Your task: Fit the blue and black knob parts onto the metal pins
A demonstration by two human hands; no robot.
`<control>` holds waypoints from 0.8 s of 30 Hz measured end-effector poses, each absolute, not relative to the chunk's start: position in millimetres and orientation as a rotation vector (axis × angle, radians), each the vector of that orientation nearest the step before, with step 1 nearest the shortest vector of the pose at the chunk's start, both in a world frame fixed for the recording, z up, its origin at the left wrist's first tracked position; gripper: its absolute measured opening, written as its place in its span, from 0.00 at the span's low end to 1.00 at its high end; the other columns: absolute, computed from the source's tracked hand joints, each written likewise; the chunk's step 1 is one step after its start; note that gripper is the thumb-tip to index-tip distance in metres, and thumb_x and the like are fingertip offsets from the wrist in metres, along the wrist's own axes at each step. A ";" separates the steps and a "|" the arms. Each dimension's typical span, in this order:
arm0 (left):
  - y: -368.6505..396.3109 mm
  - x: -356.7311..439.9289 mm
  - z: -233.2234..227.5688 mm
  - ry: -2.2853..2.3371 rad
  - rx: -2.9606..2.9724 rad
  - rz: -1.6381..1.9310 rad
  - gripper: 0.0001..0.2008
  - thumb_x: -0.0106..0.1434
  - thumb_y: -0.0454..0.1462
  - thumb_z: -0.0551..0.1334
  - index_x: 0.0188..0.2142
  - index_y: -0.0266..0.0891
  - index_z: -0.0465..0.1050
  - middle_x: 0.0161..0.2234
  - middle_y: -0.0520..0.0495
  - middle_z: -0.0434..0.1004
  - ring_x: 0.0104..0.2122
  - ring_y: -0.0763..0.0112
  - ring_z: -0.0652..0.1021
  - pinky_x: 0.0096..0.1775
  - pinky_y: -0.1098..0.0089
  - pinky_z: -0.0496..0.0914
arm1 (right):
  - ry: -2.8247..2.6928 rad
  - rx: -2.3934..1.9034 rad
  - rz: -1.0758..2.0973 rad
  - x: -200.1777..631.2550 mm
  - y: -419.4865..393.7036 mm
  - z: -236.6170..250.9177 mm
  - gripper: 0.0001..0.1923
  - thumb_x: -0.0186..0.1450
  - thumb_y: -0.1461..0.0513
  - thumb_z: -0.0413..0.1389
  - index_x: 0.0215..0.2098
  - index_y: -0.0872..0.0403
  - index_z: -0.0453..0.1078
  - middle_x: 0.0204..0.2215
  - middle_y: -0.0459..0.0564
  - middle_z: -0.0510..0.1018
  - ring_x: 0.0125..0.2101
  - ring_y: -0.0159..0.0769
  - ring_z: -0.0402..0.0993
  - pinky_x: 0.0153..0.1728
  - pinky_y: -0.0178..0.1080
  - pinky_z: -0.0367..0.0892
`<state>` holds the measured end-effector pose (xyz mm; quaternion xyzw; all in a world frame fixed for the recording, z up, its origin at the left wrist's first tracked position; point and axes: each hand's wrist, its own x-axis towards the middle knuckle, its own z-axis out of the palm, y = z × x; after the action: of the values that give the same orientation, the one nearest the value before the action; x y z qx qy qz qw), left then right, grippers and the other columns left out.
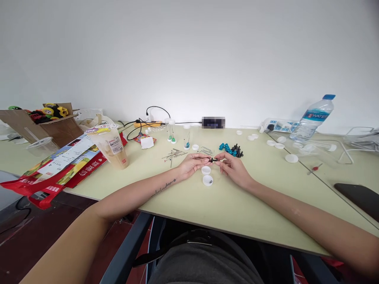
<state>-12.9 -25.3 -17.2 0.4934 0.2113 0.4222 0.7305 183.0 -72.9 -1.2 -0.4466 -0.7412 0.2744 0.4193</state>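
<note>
Our left hand (192, 163) and right hand (233, 167) pinch one small black piece (212, 160) between them; we hold it steady, white caps (206, 175) at 6 o'clock.

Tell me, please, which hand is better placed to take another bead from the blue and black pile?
Probably the right hand: the pile of small blue and black beads lies just beyond it, farther from the left hand.
</note>
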 end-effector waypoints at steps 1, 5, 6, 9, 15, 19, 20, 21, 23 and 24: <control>-25.1 -12.9 -17.2 0.461 1.090 0.929 0.13 0.49 0.31 0.69 0.36 0.33 0.76 0.36 0.44 0.78 0.37 0.68 0.79 0.50 0.64 0.67 | -1.863 -1.119 0.686 183.1 -72.8 -1.1 0.13 0.64 0.52 0.50 0.40 0.52 0.65 0.34 0.49 0.72 0.22 0.30 0.68 0.21 0.36 0.64; -25.2 -12.9 -17.5 0.465 1.105 0.919 0.13 0.49 0.31 0.69 0.37 0.32 0.76 0.35 0.44 0.78 0.38 0.67 0.79 0.51 0.64 0.67 | -1.888 -1.135 0.679 183.0 -73.9 0.1 0.14 0.64 0.51 0.49 0.38 0.52 0.66 0.27 0.46 0.72 0.21 0.32 0.68 0.21 0.36 0.63; -25.3 -13.0 -17.6 0.468 1.106 0.918 0.14 0.49 0.31 0.69 0.37 0.32 0.76 0.35 0.43 0.78 0.38 0.66 0.79 0.51 0.64 0.67 | -1.892 -1.139 0.681 182.9 -74.2 0.4 0.14 0.65 0.51 0.49 0.38 0.52 0.66 0.26 0.46 0.72 0.21 0.32 0.68 0.21 0.36 0.63; -25.7 -13.2 -18.0 0.469 1.100 0.919 0.14 0.49 0.31 0.69 0.37 0.31 0.76 0.36 0.43 0.78 0.38 0.66 0.79 0.51 0.64 0.67 | -1.894 -1.135 0.697 182.4 -74.7 1.1 0.14 0.65 0.51 0.49 0.38 0.52 0.67 0.29 0.47 0.74 0.21 0.31 0.67 0.21 0.36 0.63; -25.5 -13.2 -17.9 0.469 1.092 0.921 0.13 0.49 0.31 0.69 0.37 0.31 0.76 0.35 0.44 0.78 0.38 0.66 0.79 0.51 0.64 0.67 | -1.927 -1.158 0.682 182.9 -73.4 1.3 0.17 0.66 0.50 0.46 0.32 0.53 0.67 0.25 0.46 0.73 0.20 0.31 0.67 0.22 0.36 0.63; -26.4 -13.4 -16.9 0.449 1.095 0.922 0.12 0.50 0.30 0.68 0.36 0.32 0.76 0.36 0.44 0.78 0.38 0.66 0.79 0.51 0.63 0.67 | -1.936 -1.203 0.638 183.3 -73.5 0.6 0.20 0.68 0.49 0.42 0.31 0.53 0.67 0.22 0.45 0.71 0.20 0.32 0.67 0.24 0.36 0.63; -26.6 -13.4 -16.7 0.447 1.092 0.926 0.12 0.50 0.30 0.68 0.36 0.32 0.76 0.35 0.44 0.78 0.38 0.66 0.79 0.51 0.63 0.67 | -1.925 -1.195 0.635 183.1 -73.8 0.6 0.20 0.68 0.49 0.42 0.33 0.53 0.67 0.24 0.46 0.72 0.20 0.31 0.67 0.23 0.36 0.63; -26.8 -13.4 -16.5 0.447 1.089 0.929 0.12 0.50 0.30 0.68 0.36 0.32 0.76 0.35 0.44 0.78 0.38 0.65 0.79 0.51 0.63 0.67 | -1.910 -1.179 0.636 182.9 -74.2 0.7 0.19 0.68 0.49 0.42 0.35 0.52 0.66 0.27 0.46 0.73 0.20 0.31 0.68 0.23 0.36 0.63; -26.9 -13.3 -16.5 0.445 1.087 0.932 0.12 0.50 0.30 0.68 0.36 0.32 0.76 0.35 0.44 0.78 0.38 0.65 0.79 0.50 0.63 0.67 | -1.887 -1.142 0.637 182.3 -75.1 1.2 0.18 0.68 0.49 0.41 0.39 0.51 0.65 0.32 0.47 0.73 0.20 0.30 0.68 0.23 0.36 0.64; -26.7 -13.3 -16.7 0.443 1.089 0.930 0.12 0.50 0.30 0.68 0.37 0.32 0.76 0.36 0.43 0.78 0.38 0.64 0.79 0.50 0.63 0.67 | -1.884 -1.129 0.635 182.1 -75.5 1.6 0.18 0.68 0.49 0.41 0.40 0.51 0.65 0.33 0.47 0.73 0.20 0.30 0.68 0.23 0.36 0.64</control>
<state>-13.3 -26.7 -16.7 0.4948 0.2014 0.4228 0.7320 182.1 -75.5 1.6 -0.4494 -0.7497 0.2529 0.4147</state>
